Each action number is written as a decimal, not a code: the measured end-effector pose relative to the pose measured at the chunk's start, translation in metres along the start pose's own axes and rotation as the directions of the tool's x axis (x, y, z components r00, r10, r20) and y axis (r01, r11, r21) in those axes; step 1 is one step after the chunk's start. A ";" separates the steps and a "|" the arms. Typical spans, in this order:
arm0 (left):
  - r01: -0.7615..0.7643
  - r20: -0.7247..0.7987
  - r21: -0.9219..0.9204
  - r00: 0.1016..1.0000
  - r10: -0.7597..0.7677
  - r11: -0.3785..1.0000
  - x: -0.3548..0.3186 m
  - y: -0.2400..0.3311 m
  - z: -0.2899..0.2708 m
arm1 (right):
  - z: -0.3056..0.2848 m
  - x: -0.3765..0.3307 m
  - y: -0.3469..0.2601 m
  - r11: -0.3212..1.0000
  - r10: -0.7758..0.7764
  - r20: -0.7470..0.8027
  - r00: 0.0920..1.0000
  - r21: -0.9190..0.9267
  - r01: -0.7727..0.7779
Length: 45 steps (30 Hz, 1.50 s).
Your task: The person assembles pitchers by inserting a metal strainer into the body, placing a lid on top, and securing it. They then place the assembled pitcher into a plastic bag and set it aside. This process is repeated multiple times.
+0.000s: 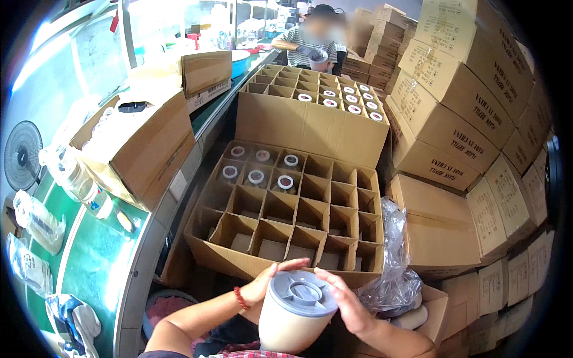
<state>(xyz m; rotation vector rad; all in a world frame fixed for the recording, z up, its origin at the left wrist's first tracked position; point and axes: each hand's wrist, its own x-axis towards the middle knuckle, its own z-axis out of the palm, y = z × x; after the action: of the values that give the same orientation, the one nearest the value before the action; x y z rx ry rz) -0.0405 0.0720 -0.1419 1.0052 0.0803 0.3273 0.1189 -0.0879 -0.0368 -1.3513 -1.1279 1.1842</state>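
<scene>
A cream-coloured tub-shaped container (289,331) with a grey round lid (305,291) stands upright between my hands, close to my body. My left hand (265,286) wraps the lid's left side, its fingers reaching along the far rim. Against the right side of the lid rests my right hand (346,298), fingers stretched toward the rim. Between them the two hands hold the container; its base is hidden. Just beyond is an open divided carton (262,264), with several glass flasks (286,182) with white-rimmed tops in its far left cells.
A second divided carton (310,128) with several flasks stands behind. Stacked boxes (441,146) wall the right side, with crumpled clear plastic (394,286) nearby. On the green table (89,256) at left is an open box (149,155). A co-worker (310,45) holds a similar container at the back.
</scene>
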 end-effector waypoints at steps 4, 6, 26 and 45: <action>-0.236 0.078 0.336 0.972 0.223 0.912 -0.011 0.020 0.008 | -0.004 0.026 0.040 0.966 0.009 -0.106 0.994 0.258 0.019; -0.400 0.187 0.678 0.905 0.381 0.617 -0.016 0.046 0.022 | -0.003 0.056 0.058 0.860 0.113 0.040 0.993 0.496 -0.118; 0.019 -0.369 0.888 0.625 0.688 0.459 0.010 0.103 0.013 | 0.000 0.106 -0.037 -0.041 -0.489 0.415 0.767 -0.889 0.455; -0.080 -0.402 0.862 0.495 0.770 0.501 0.010 0.102 0.015 | 0.024 0.124 -0.049 -0.064 -0.485 0.271 0.831 -0.959 0.275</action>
<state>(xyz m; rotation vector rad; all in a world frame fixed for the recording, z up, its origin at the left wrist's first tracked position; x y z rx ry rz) -0.0514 0.1131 -0.0472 1.6882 0.8094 1.3781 0.1044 0.0417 -0.0005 -1.7867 -2.2111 -0.4687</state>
